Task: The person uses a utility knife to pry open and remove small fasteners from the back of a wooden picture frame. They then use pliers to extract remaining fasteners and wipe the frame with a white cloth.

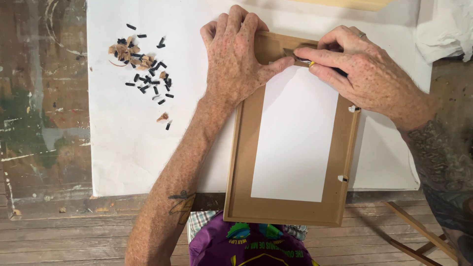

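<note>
Now, left hand (231,59): you had it laid flat, fingers together, pressing down on the top left corner of the frame (246,148).
Right hand (359,69): you pinched a small tool (301,60) between thumb and forefinger, its tip against the frame's top rail, just beside your left thumb.
Tool: mostly hidden by your fingers; a metal tip and a bit of yellow showed.
Frame: it lay face down, a brown rectangle with a white opening, its lower end jutting over the near edge of the surface (44,123).
Clips (353,109): two small white ones sat on the frame's right rail.
Paper (128,138): a white sheet lay under the frame.
Scraps (143,64): black bits and tan shavings lay scattered on the paper, well apart from your left hand.
Cloth (446,27): crumpled white, at the far right corner.
</note>
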